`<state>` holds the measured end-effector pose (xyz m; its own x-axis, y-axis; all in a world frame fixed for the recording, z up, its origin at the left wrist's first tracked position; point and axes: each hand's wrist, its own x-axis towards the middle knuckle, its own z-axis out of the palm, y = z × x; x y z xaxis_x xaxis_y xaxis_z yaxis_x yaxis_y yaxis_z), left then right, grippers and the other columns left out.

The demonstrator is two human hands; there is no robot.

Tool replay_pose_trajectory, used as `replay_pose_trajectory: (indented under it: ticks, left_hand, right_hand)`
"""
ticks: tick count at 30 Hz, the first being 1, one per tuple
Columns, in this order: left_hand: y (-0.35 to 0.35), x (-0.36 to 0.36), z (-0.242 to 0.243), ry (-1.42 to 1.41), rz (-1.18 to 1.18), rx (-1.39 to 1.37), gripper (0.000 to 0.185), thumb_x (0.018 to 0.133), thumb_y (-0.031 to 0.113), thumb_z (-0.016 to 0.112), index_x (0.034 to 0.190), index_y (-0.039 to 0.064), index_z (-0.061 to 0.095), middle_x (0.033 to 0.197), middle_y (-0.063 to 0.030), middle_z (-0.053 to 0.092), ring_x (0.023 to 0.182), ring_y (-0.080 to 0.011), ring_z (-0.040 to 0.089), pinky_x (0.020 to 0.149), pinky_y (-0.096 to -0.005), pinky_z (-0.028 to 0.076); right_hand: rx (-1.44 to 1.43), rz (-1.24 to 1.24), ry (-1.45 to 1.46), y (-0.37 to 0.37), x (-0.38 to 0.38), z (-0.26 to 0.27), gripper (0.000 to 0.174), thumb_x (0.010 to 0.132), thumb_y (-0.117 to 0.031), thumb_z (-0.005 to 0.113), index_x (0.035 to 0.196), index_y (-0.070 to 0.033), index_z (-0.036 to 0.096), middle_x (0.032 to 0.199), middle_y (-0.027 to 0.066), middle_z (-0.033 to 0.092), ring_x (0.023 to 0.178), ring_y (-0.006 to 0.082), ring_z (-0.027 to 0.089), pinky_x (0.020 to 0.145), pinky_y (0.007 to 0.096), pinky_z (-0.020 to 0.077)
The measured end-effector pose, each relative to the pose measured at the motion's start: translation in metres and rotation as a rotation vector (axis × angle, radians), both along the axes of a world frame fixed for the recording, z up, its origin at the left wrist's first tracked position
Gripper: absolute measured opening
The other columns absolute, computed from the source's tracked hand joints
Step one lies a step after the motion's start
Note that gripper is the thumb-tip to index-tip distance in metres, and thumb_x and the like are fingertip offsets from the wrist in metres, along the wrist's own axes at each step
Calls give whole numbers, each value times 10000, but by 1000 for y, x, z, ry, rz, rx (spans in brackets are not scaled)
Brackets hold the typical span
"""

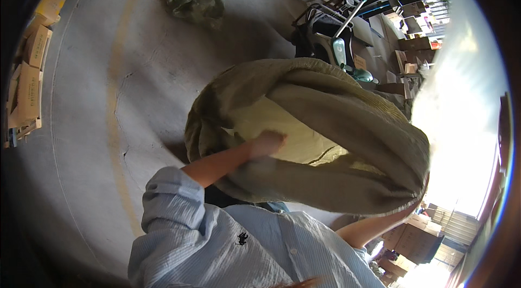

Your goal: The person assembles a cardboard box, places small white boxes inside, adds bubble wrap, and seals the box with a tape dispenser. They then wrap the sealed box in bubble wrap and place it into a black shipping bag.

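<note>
A large olive-tan woven sack (346,125) fills the space before me, its wide mouth facing up and its rim folded into thick loose rolls. Light comes through the pale yellow inside, where I make out no contents. My left hand (268,143) is over the sack's mouth, blurred, with its fingers seemingly curled; whether it grips anything is unclear. On the other side, my right forearm (374,229) runs up along the outside of the sack's right end. The sack hides my right hand.
A crumpled green woven plastic bag (197,1) lies on the concrete floor (85,105), beyond a worn yellow line (116,97). Ahead right stand a dark metal-framed cart (321,23) and a white-and-teal long-handled device (340,50). Cardboard boxes line the left (29,92) and right (411,243).
</note>
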<state>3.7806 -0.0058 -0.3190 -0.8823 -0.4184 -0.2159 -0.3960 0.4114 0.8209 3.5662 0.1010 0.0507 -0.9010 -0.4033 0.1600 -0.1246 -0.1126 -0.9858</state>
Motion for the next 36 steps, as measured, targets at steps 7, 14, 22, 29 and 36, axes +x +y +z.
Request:
replay_pose_trajectory:
  ticks: [7, 14, 22, 29, 36]
  left_hand:
    - [-101, -37, 22, 323, 536, -176, 421, 933, 234, 629, 1309, 60, 560, 1355, -207, 540, 1228, -333, 529, 1008, -470, 448]
    - [-166, -69, 19, 128, 376, -232, 452, 941, 247, 629, 1340, 58, 536, 1377, -193, 530, 1250, -324, 517, 1027, -457, 438]
    - [-111, 9, 78, 117, -96, -131, 488, 950, 262, 630, 1375, 55, 508, 1403, -177, 519, 1275, -313, 504, 1048, -442, 426]
    - [-125, 76, 139, -102, -230, 43, 521, 958, 276, 630, 1405, 53, 484, 1425, -163, 509, 1297, -303, 492, 1067, -429, 416]
    - [-83, 150, 167, -274, -269, 171, 554, 966, 289, 631, 1436, 50, 459, 1447, -149, 499, 1319, -294, 479, 1086, -416, 406]
  right_hand:
    - [24, -103, 75, 31, -7, 36, 591, 1020, -457, 465, 1360, 21, 538, 1326, 193, 607, 1189, 310, 608, 1053, 456, 474]
    - [38, -151, 71, 47, -5, 48, 603, 1018, -471, 470, 1362, 20, 536, 1320, 196, 609, 1186, 310, 611, 1052, 456, 478]
    - [46, -164, -12, 44, -5, 40, 618, 1015, -487, 475, 1365, 19, 534, 1314, 199, 612, 1183, 311, 614, 1050, 456, 482]
    - [-25, 28, -257, -5, 8, 20, 631, 1012, -501, 480, 1367, 18, 532, 1309, 202, 614, 1180, 312, 618, 1048, 456, 486]
    - [-78, 272, -550, -31, 36, -18, 736, 998, -599, 449, 1364, 37, 517, 1291, 227, 616, 1173, 360, 613, 1029, 489, 486]
